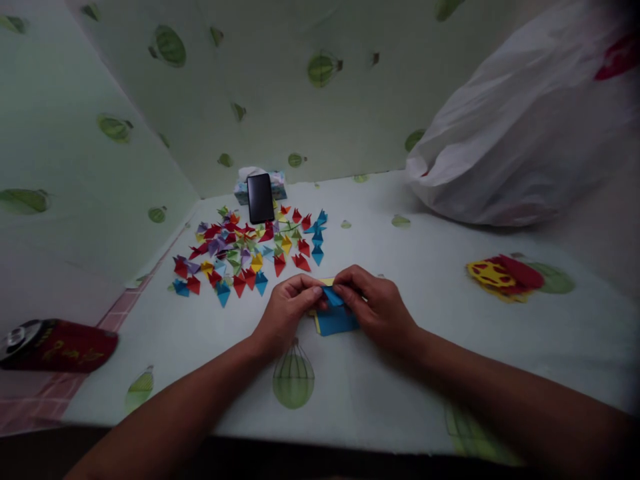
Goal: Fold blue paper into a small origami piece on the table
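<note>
Blue paper (336, 319) sits on counter (425, 347), ctr-front, lower part flat on the cloth, upper flap lifted btwn both hands. Left hand (287, 313): fingers curled in, thumb and forefinger closed on flap's left edge. Right hand (373, 303): same pinch on flap's right side, fingertips nearly touching the left's. Yellow sheet (327, 282) shows as a thin edge under and behind the blue, mostly hidden by hands. Beyond the left hand, near: spread of folded paper pcs (250, 250), red, blue, yellow, green, purple, lying loose. Black phone (261, 197) at far edge of that spread, leaning on a tissue box (279, 185) by the wall. White plastic bag (525, 127) far right, well apart. Red-yellow paper item (505, 275) right of hands, apart. Red object (60, 345) off counter, far left; type cannot be told.
</note>
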The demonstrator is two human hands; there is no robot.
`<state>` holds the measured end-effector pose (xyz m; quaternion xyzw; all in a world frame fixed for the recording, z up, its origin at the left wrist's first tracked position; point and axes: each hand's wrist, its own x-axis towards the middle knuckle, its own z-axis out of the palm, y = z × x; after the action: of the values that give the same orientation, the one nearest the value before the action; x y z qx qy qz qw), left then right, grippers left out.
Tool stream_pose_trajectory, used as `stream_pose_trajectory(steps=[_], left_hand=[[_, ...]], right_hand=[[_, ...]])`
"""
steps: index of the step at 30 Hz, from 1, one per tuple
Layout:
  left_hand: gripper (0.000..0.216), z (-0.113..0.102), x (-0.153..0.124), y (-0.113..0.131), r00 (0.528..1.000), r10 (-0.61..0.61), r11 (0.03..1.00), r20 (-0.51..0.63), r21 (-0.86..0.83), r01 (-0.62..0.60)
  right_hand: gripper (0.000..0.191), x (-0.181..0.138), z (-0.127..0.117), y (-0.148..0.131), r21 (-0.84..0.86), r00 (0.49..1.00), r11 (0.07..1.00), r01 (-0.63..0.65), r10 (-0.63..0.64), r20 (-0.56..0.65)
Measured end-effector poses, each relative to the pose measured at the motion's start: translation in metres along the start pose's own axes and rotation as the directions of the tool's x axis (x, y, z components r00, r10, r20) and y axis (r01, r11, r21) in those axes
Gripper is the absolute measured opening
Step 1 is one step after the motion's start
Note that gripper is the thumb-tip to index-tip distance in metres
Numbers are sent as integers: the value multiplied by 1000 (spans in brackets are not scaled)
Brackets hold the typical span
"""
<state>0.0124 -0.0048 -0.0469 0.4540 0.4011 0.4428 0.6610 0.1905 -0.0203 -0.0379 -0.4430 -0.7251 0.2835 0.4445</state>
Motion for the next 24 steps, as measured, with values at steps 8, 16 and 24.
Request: stream_pose_trajectory(steps=[8,16,24], left_hand=[[14,0,-1,-1,999,31,999,-23,44,-30],[14,6,-6,9,994,85,979,-73,189,-70],[12,9,-8,6,973,207,930,-106,331,-162]], right_hand=[[8,1,5,4,285,976,935,-212,190,105],[20,3,4,2,-21,991,1000,-22,19,-129],[10,-2,6,0,-69,991,991,114,-118,-55]])
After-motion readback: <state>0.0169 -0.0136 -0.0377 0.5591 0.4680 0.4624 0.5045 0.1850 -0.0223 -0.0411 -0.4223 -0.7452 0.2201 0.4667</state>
